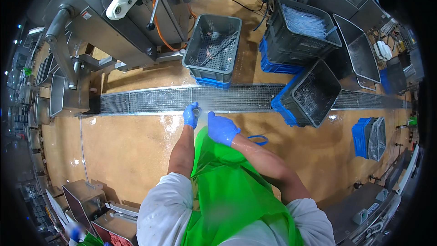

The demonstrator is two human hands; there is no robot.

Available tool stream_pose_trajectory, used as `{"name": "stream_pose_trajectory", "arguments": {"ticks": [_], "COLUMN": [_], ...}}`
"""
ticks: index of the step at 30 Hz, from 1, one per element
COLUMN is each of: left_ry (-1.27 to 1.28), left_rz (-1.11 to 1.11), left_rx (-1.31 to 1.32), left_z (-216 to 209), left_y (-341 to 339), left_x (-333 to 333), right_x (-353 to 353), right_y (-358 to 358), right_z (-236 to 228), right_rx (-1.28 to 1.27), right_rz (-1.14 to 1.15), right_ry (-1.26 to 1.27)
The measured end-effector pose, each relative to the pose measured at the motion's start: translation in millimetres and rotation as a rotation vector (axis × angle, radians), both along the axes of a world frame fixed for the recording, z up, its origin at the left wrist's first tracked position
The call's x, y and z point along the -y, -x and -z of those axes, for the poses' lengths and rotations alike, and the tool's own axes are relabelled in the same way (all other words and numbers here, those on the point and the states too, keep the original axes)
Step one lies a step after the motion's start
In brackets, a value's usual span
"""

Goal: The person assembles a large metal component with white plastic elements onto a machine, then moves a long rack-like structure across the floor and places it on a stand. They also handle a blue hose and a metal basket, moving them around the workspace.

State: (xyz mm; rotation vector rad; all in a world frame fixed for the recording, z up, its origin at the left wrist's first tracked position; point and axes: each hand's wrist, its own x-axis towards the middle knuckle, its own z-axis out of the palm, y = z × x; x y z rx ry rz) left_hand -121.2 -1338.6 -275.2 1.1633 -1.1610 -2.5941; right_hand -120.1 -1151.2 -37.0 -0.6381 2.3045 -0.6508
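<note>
Both my hands wear blue gloves and are out in front of my green apron (218, 168), above the wet floor by the drain grate. The fingers of my left hand (190, 115) are closed around a small round metallic part (196, 112) with a ring-like end; its exact kind is unclear. Close by on the right, my right hand (222, 130) is curled with its thumb side up, and whatever it grips is hidden. A whitish blur like spray or mist shows between the hands. Behind my right forearm a blue loop (259, 140) shows, perhaps hose or strap.
A long metal drain grate (159, 100) crosses the tan floor (123, 150). Beyond it stands a grey perforated crate (211, 48) with scraps inside. Stacked crates (302, 32) and a tilted crate (316, 93) stand to the right. Steel machinery (104, 32) is at the left.
</note>
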Motion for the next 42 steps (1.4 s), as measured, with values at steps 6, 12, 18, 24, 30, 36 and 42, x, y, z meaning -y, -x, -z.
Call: {"name": "stream_pose_trajectory", "arguments": {"ticks": [6, 12, 18, 24, 30, 36, 42], "left_ry": [0.158, 0.379, 0.342, -0.015, -0.117, 0.017, -0.034], "left_rz": [0.185, 0.275, 0.307, 0.185, 0.227, 0.44, 0.43], "left_rx": [0.032, 0.032, 0.087, 0.062, 0.107, 0.043, 0.147], "left_z": [18.0, 35.7, 47.0, 44.3, 44.1, 49.2, 18.1], "left_y": [13.2, 15.4, 8.1, 8.2, 21.1, 34.3, 59.2], "left_x": [9.0, 22.0, 37.3, 69.5, 80.4, 68.0, 50.3], "right_x": [45.7, 116.7, 156.7, 171.1, 136.3, 91.8, 20.6], "right_y": [13.3, 26.4, 26.7, 40.9, 49.2, 52.6, 80.7], "right_z": [25.1, 87.3, 120.1, 89.4, 50.5, 49.2, 55.3], "right_rx": [0.056, 0.137, 0.177, 0.199, 0.161, 0.164, 0.164], "right_rz": [0.04, 0.084, 0.11, -0.107, -0.118, 0.127, 0.176], "right_ry": [-0.085, -0.299, -0.42, -0.419, -0.248, -0.119, -0.016]}}
